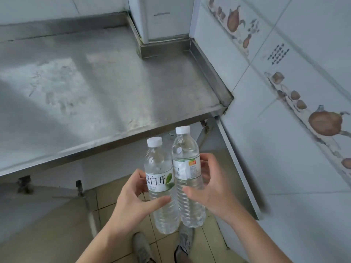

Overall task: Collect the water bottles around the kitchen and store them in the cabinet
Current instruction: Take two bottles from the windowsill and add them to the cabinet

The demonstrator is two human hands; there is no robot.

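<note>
Our left hand [133, 196] grips a clear water bottle [161, 188] around its middle, thumb across the front below the label and fingers curled behind. Its white label reads "凉白开" in dark characters beside a green leaf, with smaller print below that is too fine to read. Our right hand [210, 188] holds a second clear bottle [187, 179], thumb low on the front and fingers wrapped round the far side. That label is white with a green top edge and a small orange patch; its print is too blurred to read. Both bottles stand upright, side by side and touching, each with a white cap, and both look full. We hold them in the air in front of the edge of a steel counter [106, 82], above a tiled floor [121, 194]. Our two grey shoes [142, 247] show beneath the bottles. To our right is a white tiled wall [284, 149] with a border of brown teapots and cups.
</note>
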